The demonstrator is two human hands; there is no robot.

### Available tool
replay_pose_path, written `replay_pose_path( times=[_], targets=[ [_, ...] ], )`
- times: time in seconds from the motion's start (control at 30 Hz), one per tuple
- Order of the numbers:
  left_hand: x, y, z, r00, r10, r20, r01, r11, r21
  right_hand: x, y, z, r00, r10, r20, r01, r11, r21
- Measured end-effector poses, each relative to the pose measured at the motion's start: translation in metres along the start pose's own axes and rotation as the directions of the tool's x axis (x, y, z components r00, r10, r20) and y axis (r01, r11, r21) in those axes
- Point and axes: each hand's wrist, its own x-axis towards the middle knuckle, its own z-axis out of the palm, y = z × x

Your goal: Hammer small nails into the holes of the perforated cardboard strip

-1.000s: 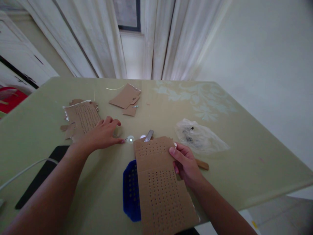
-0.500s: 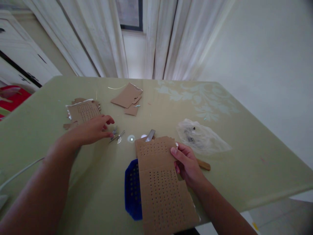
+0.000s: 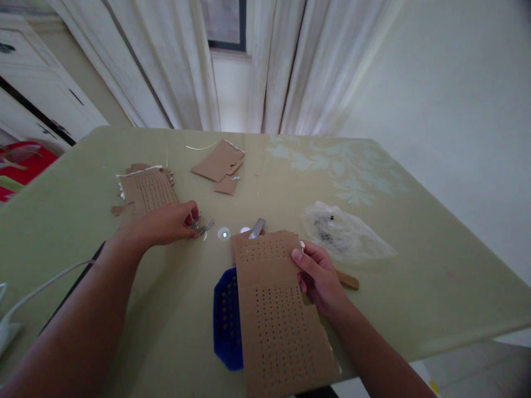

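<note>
My left hand [image 3: 176, 221] is closed in a pinch at a small pile of thin metal pieces [image 3: 204, 226] on the table. Their exact kind is too small to make out. With thumb and fingers, my right hand [image 3: 320, 276] grips the right edge of a brown cardboard sheet [image 3: 274, 282] punched with rows of small holes. Partly covered by this sheet is a blue perforated plastic basket [image 3: 226, 320]. A flat metal blade-like piece [image 3: 257, 228] pokes out beyond the sheet's far edge.
Stacked punched cardboard [image 3: 147, 188] lies beyond my left hand, with more cardboard pieces [image 3: 219, 160] farther back. A clear plastic bag [image 3: 348, 232] with small dark items sits at the right, near a wooden stick [image 3: 347, 279]. A white cable [image 3: 45, 284] runs at the left.
My left hand's fingers have come down and closed at the metal pieces. My right hand keeps its grip on the cardboard sheet. The whole view has shifted slightly.
</note>
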Motion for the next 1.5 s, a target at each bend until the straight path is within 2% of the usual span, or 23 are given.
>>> replay_pose_path(
  times=[0.13, 0.4, 0.77, 1.17, 1.37, 1.5],
  targets=[
    [0.001, 0.001, 0.0, 1.0, 0.011, -0.003, -0.011, 1.0, -0.016, 0.0, -0.001, 0.001, 1.0, -0.002, -0.002, 0.002, 1.0, -0.004],
    [0.005, 0.001, 0.0, 0.996, 0.019, -0.084, -0.02, 1.0, -0.006, 0.0, -0.002, 0.001, 1.0, 0.006, -0.013, -0.007, 1.0, -0.029],
    [0.013, -0.002, 0.004, 0.988, -0.024, -0.153, 0.018, 0.999, -0.039, 0.0, 0.001, -0.002, 1.0, 0.005, -0.019, -0.006, 0.999, -0.043],
    [0.019, 0.005, 0.013, 0.982, 0.074, -0.174, -0.084, 0.995, -0.05, -0.001, -0.001, 0.0, 1.0, 0.002, -0.028, -0.003, 1.0, -0.028],
    [0.018, 0.006, 0.012, 0.98, 0.092, -0.177, -0.101, 0.994, -0.042, 0.001, 0.001, -0.002, 1.0, 0.007, 0.004, -0.006, 1.0, -0.02],
    [0.018, 0.008, 0.013, 0.979, 0.097, -0.18, -0.106, 0.993, -0.044, 0.001, 0.002, -0.005, 0.997, 0.026, 0.068, -0.025, 1.0, -0.012]
  ],
)
